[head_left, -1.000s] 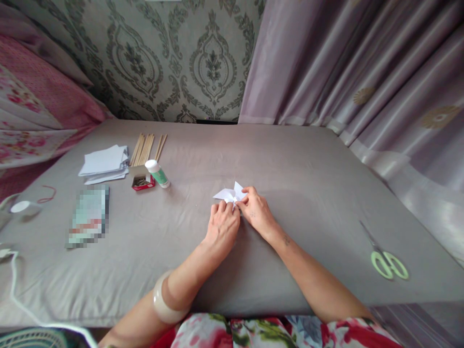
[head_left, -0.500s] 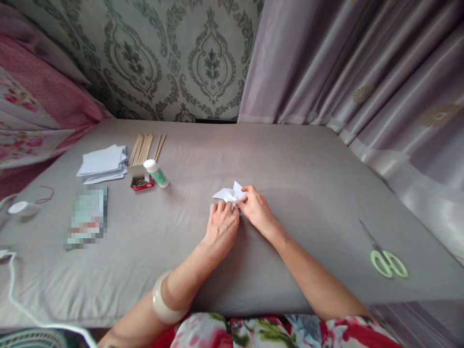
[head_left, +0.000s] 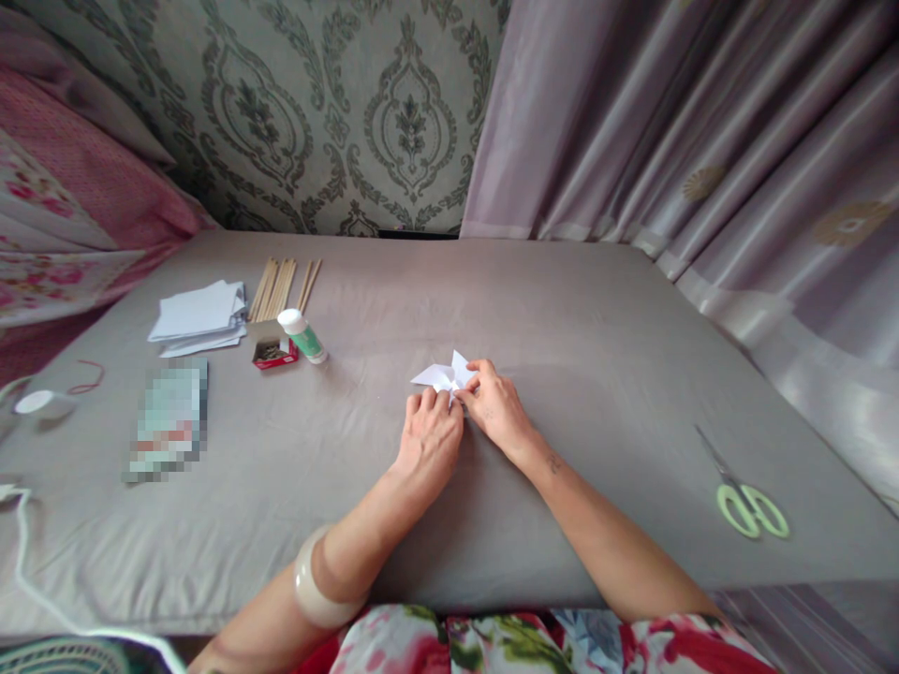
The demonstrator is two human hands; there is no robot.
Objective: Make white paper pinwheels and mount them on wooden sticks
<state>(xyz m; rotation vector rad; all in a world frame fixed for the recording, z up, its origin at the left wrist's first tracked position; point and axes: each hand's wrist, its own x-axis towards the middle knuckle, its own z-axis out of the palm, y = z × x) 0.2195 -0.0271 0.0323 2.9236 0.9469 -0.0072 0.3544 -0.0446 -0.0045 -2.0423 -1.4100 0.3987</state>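
A broad, flat surface [head_left: 562,309] under a smooth grey-beige cloth, lightly wrinkled toward its near left side, runs back to a wall of grey-green damask wallpaper [head_left: 337,122]; a glossy mauve curtain [head_left: 604,122] with gold round motifs falls in deep folds at right, and pink floral fabric [head_left: 77,187] drapes at left. Near the middle of the cloth lies a folded white paper piece with pointed blades [head_left: 434,374], crisp and thin. The right hand [head_left: 500,404] pinches its right side between thumb and forefinger; the left hand [head_left: 434,432] curls over its near edge, knuckles up, hiding its fingertips, so whether that grip is closed on the paper I cannot tell. Well to the left sit a stack of loose white paper sheets [head_left: 197,314], slim pale wooden sticks [head_left: 277,290] in a row, an open red cardboard box [head_left: 276,354] of small dull bits and, just beside it, a white cylindrical bottle with a green label [head_left: 303,337]. Steel scissors with pale green looped handles [head_left: 751,510] lie well apart at right.
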